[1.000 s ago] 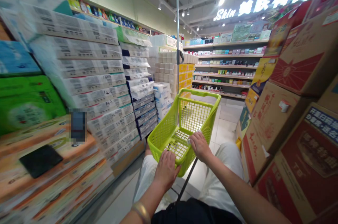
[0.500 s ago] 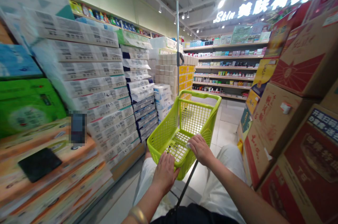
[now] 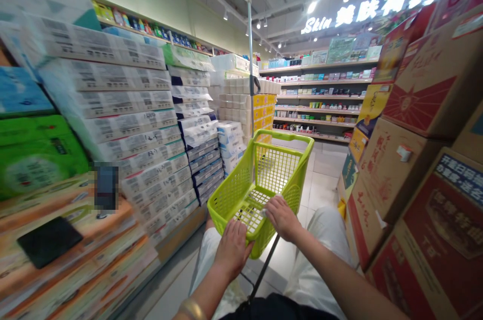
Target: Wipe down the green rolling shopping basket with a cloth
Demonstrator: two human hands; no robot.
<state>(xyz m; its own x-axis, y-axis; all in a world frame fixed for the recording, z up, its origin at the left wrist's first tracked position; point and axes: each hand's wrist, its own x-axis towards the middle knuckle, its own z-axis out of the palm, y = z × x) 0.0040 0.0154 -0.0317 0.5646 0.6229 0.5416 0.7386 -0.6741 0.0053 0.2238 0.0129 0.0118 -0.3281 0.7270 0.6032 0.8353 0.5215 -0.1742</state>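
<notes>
A lime-green plastic shopping basket [image 3: 277, 166] with grid-patterned walls stands tilted between my knees, its inside bare. My left hand [image 3: 234, 243] is closed over the near rim, fingers inside and thumb outside. Just right of it, my right hand [image 3: 282, 217] presses a small piece of white tissue or cloth [image 3: 264, 213] against the basket's right rim. Most of that white piece is hidden under my fingers. A thin dark rod [image 3: 267, 265] runs from below the basket towards my lap.
Wrapped white packs [image 3: 128, 103] are stacked high on the left. Orange packs [image 3: 109, 254] in front of them carry a flat black object [image 3: 50, 242]. Cardboard cartons [image 3: 407, 159] wall the right side. Behind the basket rise a metal pole [image 3: 250, 33] and stocked shelves [image 3: 317, 96].
The whole view has shifted slightly, so things sit a little further left. My right hand has moved slightly along the basket's rim with the white piece; my left hand keeps its hold.
</notes>
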